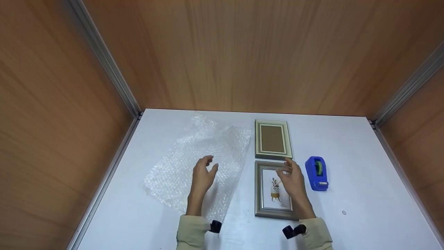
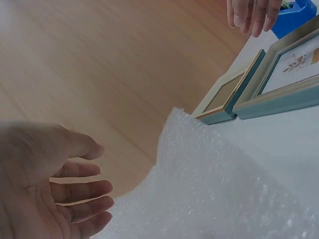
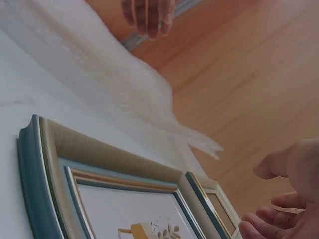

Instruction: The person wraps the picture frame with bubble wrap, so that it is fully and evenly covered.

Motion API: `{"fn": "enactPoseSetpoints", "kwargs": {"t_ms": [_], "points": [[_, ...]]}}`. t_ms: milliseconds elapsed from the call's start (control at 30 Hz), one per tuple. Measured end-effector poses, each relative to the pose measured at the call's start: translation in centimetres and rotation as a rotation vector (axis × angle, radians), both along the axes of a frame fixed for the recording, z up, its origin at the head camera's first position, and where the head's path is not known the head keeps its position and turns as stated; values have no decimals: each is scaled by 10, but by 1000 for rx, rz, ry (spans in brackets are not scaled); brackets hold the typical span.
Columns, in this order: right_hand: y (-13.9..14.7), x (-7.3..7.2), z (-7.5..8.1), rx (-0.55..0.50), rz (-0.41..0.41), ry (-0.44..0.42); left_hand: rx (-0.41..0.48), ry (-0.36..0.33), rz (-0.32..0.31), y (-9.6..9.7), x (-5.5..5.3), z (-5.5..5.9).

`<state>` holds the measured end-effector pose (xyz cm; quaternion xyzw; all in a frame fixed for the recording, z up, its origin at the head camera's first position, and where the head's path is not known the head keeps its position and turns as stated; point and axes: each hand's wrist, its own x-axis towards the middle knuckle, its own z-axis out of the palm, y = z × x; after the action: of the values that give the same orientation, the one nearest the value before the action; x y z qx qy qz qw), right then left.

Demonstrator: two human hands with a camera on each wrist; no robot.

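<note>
My left hand [image 1: 203, 174] hovers over a sheet of bubble wrap [image 1: 173, 173], fingers loosely bent and holding nothing. In the left wrist view the left hand [image 2: 55, 184] has its fingers apart, with the bubble wrap [image 2: 199, 184] beside and below it. My right hand [image 1: 292, 178] is above a picture frame [image 1: 259, 194] that holds a print of a potted plant. Its fingers are relaxed with nothing between them, as the right wrist view shows of the hand [image 3: 284, 199]. Beyond that lies a cream picture frame [image 1: 272, 155] with a plain brown centre.
A blue tape dispenser [image 1: 317, 178] with a green roll stands right of the frames. A small clear disc-like bit [image 1: 344, 212] lies on the white table [image 1: 374, 194]. Wood-grain panels [image 1: 242, 55] with metal edge rails [image 1: 107, 55] enclose the table's back and sides.
</note>
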<state>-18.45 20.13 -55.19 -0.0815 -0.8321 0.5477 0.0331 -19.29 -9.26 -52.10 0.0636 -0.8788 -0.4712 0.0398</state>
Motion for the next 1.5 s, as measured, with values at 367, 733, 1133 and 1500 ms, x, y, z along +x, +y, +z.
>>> {"fn": "enactPoseSetpoints", "kwargs": {"t_ms": [367,733,1133,1500], "points": [[29,15,-14,54,-69,-24,102,30,-84,34,13,-22],[45,29,-23,28,-58,-93,147,-10,-182,69,20,-42],[51,39,-33,54,-55,-166,62,-112,-260,102,34,-57],[50,44,-38,113,-32,-216,-20,-162,-280,119,38,-65]]}}
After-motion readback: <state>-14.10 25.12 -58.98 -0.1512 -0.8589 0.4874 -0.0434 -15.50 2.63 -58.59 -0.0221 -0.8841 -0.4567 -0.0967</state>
